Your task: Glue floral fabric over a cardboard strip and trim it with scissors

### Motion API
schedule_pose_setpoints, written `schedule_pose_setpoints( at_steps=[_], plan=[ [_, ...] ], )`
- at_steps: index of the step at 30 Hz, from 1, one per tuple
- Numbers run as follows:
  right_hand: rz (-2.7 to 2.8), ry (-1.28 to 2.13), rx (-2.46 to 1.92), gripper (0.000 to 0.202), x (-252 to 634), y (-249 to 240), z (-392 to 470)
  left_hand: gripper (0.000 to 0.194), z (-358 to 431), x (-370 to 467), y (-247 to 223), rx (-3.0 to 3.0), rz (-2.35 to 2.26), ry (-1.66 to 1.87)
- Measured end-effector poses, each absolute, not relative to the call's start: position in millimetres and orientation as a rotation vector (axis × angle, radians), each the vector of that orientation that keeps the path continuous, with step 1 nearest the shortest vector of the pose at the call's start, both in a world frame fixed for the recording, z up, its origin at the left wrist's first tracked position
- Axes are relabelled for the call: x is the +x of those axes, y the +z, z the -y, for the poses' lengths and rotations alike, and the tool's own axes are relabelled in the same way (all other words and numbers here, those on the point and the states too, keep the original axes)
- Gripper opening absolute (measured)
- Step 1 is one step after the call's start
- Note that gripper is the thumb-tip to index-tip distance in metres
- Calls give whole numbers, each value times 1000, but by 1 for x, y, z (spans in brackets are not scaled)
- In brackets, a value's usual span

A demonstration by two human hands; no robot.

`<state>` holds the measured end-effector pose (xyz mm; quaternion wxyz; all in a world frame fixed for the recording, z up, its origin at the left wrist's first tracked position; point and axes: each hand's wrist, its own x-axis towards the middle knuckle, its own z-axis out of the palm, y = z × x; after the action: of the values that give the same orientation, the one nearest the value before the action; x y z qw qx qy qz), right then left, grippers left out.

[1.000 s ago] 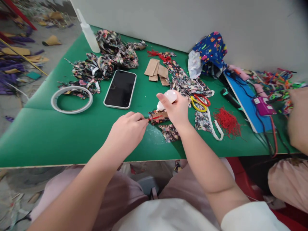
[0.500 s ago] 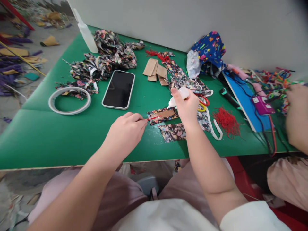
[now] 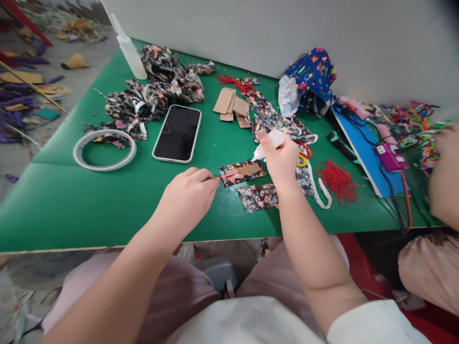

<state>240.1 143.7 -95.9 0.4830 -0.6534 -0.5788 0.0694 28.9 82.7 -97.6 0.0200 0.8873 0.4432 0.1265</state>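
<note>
My left hand (image 3: 193,188) pinches a red cord (image 3: 229,177), whose far part lies along the brown middle of a small cardboard piece edged with floral fabric (image 3: 247,170). In my right hand (image 3: 281,160) is a white glue bottle (image 3: 259,153), tipped so its nozzle points down at the piece's upper right edge. Whether the nozzle touches it I cannot tell. Just below lies a second floral fabric strip (image 3: 258,197), flat on the green table (image 3: 118,205). Scissors with red and yellow handles (image 3: 304,155) lie behind my right hand, partly hidden.
Left of my hands are a phone (image 3: 178,134), a tape roll (image 3: 104,166), crumpled floral fabric (image 3: 161,91) and another bottle (image 3: 132,57). Cardboard pieces (image 3: 225,102) lie behind. To the right are red cords (image 3: 337,181), a blue board (image 3: 383,177), a purple device (image 3: 390,156) and another person's arm (image 3: 444,177).
The glue bottle in my right hand has shifted slightly to the right along the piece. My left hand and the red cord stay in place.
</note>
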Motion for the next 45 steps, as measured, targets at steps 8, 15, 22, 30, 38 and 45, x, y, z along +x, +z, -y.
schedule_pose_setpoints(
  at_steps=[8, 15, 22, 30, 38, 45],
  plan=[
    [1460, 265, -1496, 48, 230, -97, -141, 28, -84, 28, -98, 2809, -1351, 442],
    [1549, 318, -1451, 47, 219, -96, -136, 27, -84, 29, -97, 2827, -1343, 451],
    [1589, 341, -1424, 46, 214, -96, -133, 27, -84, 30, -97, 2815, -1348, 453],
    [1503, 249, -1514, 48, 227, -97, -139, 29, -83, 30, -99, 2768, -1367, 446],
    [1439, 110, -1630, 50, 241, -96, -145, 29, -83, 29, -98, 2773, -1369, 437],
    [1414, 114, -1572, 47, 243, -86, -133, 28, -82, 28, -97, 2775, -1369, 441]
  ],
)
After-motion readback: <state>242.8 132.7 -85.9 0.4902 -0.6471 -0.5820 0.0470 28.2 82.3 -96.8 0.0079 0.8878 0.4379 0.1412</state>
